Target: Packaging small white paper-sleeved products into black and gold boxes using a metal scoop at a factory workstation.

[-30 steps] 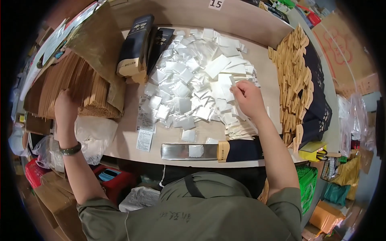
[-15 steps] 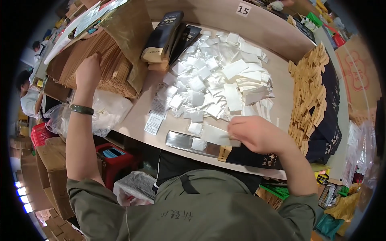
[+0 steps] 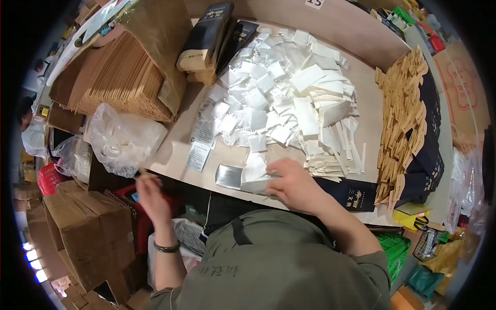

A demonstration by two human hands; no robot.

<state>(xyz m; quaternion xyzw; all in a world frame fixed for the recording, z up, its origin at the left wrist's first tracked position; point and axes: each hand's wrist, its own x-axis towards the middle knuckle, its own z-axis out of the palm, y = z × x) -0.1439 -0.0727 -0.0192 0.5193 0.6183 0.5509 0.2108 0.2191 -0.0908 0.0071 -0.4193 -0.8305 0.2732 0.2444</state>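
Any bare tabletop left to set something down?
Bare strip between the white packets and the tan tags, widening toward the back wall. Small patch left of the paper slip near the table edge. Centre is crowded; front edge is taken by the right hand.

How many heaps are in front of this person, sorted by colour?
White sachets: 1 heap
Brown paper bags: 1 heap
Brown tags: 1 heap
Total: 3 heaps, 1 white and 2 brown

We see even, bright light on the table [image 3: 356,46], dimmer below it. Our fisheye bends the edges (black corners), and the left hand [image 3: 150,194] blurs.
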